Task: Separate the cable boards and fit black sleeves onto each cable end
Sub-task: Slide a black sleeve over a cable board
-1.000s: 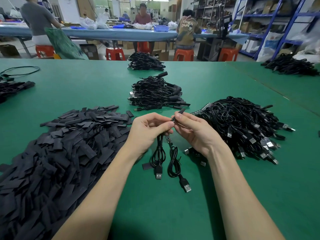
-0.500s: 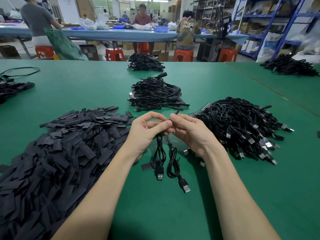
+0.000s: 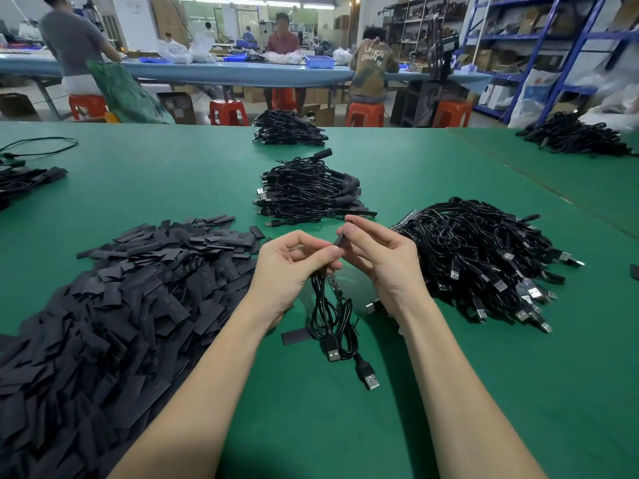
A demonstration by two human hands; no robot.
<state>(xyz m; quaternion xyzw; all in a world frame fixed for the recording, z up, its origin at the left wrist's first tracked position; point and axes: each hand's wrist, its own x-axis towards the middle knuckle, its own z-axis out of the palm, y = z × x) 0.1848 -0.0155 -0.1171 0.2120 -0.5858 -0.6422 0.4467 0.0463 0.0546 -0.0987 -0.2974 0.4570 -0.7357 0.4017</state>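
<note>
My left hand (image 3: 288, 271) grips the upper ends of two coiled black USB cables (image 3: 332, 316) that hang down to the green table, their USB plugs (image 3: 370, 378) lying near me. A small bare circuit board (image 3: 334, 283) shows on one cable just below my fingers. My right hand (image 3: 383, 261) pinches a short black sleeve (image 3: 338, 240) between thumb and forefinger, right at my left fingertips. One loose flat sleeve (image 3: 294, 337) lies under the cables.
A big heap of flat black sleeves (image 3: 114, 299) fills the left. A pile of bare cables (image 3: 484, 264) lies at the right, a sleeved pile (image 3: 311, 191) behind my hands, another pile (image 3: 288, 129) farther back. People work at a blue table behind.
The sleeve has slid down over the cable end toward my left fingertips. My right hand's fingers have spread a little while still pinching it. The hanging cables barely moved.
</note>
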